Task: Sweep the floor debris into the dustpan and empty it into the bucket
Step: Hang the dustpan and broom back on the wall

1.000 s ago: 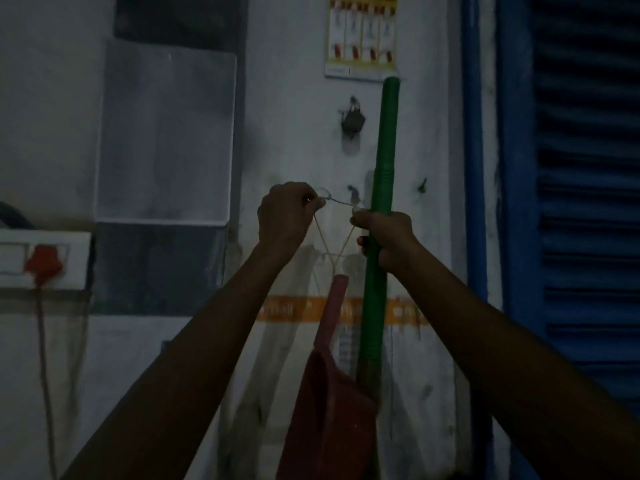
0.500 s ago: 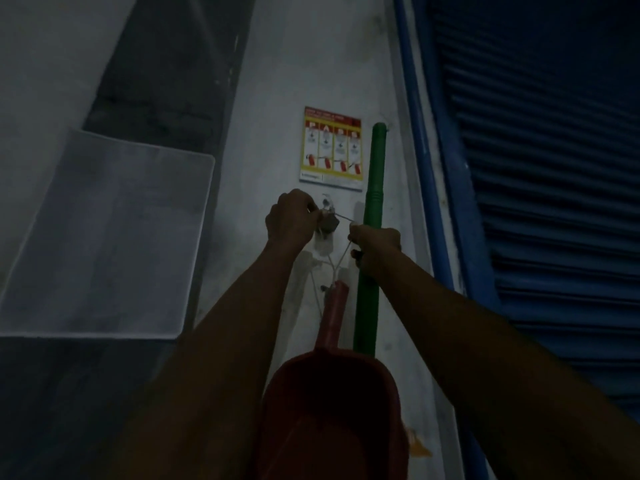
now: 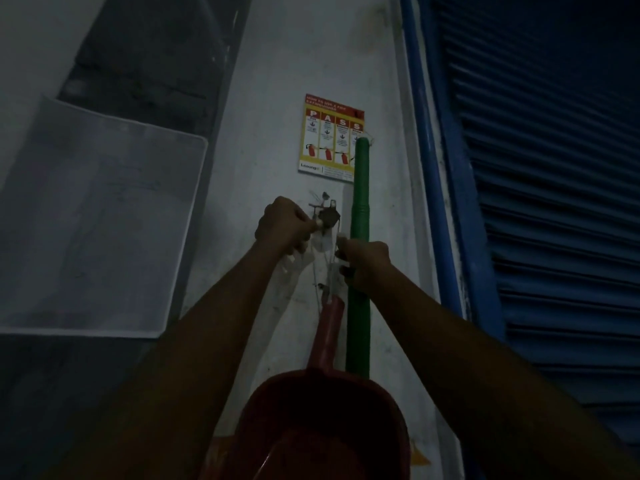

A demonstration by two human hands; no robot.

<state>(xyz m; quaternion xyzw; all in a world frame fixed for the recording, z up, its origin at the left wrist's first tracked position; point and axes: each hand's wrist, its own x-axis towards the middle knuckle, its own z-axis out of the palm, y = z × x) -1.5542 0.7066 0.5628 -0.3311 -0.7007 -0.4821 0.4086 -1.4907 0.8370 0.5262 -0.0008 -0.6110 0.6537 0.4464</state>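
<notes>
Left hand (image 3: 282, 225): pinched the string (image 3: 314, 268) at the wall hook (image 3: 328, 216).
Right hand (image 3: 365, 265): gripped the green broom handle (image 3: 360, 188).
Dustpan (image 3: 325, 410): hung below both hands.

Two hands (image 3: 285, 225) (image 3: 365, 263), one dustpan (image 3: 322, 420), one broom handle (image 3: 359, 209), one poster (image 3: 330, 138).

White wall (image 3: 277, 64) carries poster (image 3: 330, 136), hanging red dustpan (image 3: 322, 420).
</notes>
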